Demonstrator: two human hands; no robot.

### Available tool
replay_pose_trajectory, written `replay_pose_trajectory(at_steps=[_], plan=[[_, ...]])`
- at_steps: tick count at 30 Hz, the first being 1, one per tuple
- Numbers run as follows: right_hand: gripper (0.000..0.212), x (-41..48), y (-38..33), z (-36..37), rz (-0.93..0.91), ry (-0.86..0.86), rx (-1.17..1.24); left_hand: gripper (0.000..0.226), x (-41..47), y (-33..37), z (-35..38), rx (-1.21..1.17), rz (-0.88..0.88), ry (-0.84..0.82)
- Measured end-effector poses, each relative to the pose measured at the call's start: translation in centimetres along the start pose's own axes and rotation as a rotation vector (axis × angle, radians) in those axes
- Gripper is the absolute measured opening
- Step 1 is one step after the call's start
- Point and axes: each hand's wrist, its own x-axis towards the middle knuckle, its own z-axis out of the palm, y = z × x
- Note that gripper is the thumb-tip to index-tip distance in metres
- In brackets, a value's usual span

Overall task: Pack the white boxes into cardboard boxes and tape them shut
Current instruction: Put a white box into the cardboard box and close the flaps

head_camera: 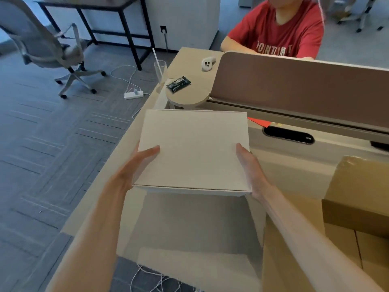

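Two hands carry one white box [193,150] in the air, directly above an open cardboard box [189,226] whose inside is bare and shaded. Left hand [136,167] clasps the box's left edge, thumb laid flat on the top face; right hand [250,171] clasps the right edge the same way. Fingers of both hands go under the box and cannot be seen. White box: flat, rectangular, plain matte top with no print or label visible, corners square, a thin seam running along the near edge where a lid appears to meet a base. It is held roughly level, with the far edge reaching over the desk [284,165]. Second cardboard box [357,182] stands to the right, with glossy tape across its top. Further back on the desk: a black packet [178,83], a clear glass [160,70] with a straw in it, and a brown divider panel [294,87]. Beyond the panel sits a person in a red shirt [282,32]. Grey office chair [42,45] stands on the floor at left.
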Motion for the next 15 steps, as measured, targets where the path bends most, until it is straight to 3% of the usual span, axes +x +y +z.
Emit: replay_pose_trajectory(at_steps=[2, 5, 8, 15], plan=[[0.053, -1.4, -2.6, 0.5, -0.063, -0.058, -0.003, 0.042, -2.7, 1.4, -0.3, -0.029, 0.092, 0.021], [0.03, -5.2, -6.7, 0.0, -0.166, -0.132, -0.001, 0.06, -7.6, 4.1, 0.7, -0.04, 0.205, 0.075], [0.026, -10.8, -9.6, -2.6, -0.257, -0.156, 0.012, 0.075, -13.9, 6.7, 3.6, -0.011, 0.332, 0.103], [0.046, -26.7, -10.9, -14.8, -0.391, -0.073, -0.007, 0.063, -26.7, 6.5, 17.7, 0.045, 0.508, 0.048]])
